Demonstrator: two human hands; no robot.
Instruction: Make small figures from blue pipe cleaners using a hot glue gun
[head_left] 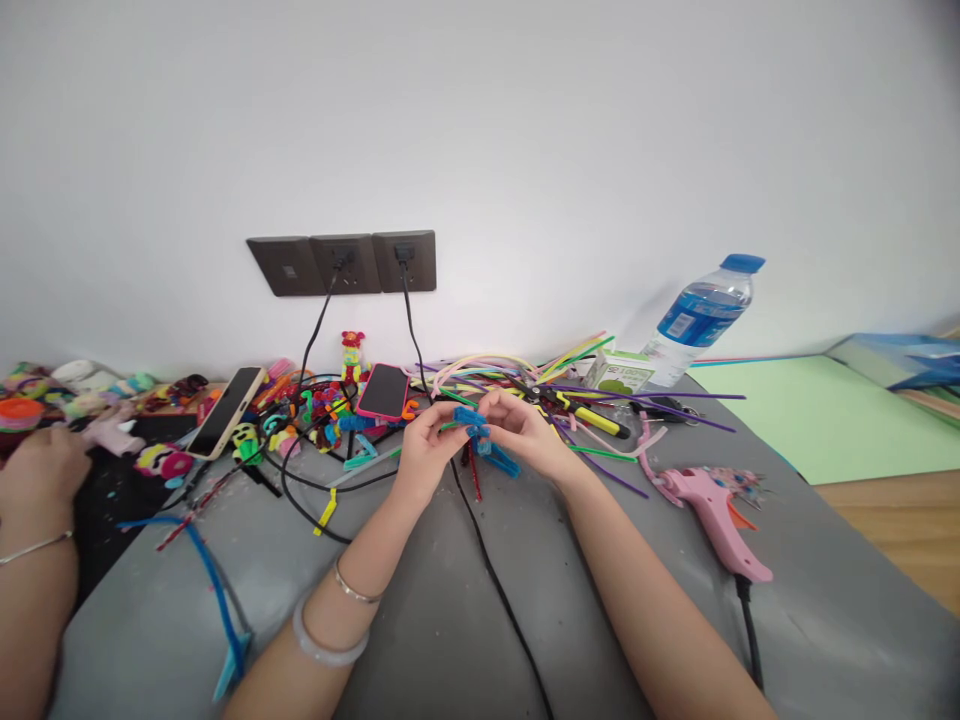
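My left hand [424, 445] and my right hand [525, 430] meet above the grey table [450, 620], both pinched on a small blue pipe-cleaner figure [480, 440]. The figure's lower blue strands hang toward the table between my wrists. A dark red pipe cleaner [475, 480] lies just under it. On my left wrist are a pale bangle and a thin bracelet.
A pink glue gun [712, 510] lies at the right, its black cord running off the front edge. Several coloured pipe cleaners [540, 385], yellow-handled pliers [592, 415], two phones [382, 390], a water bottle [701, 320] and cables crowd the back. Another person's hand [41, 475] rests at far left.
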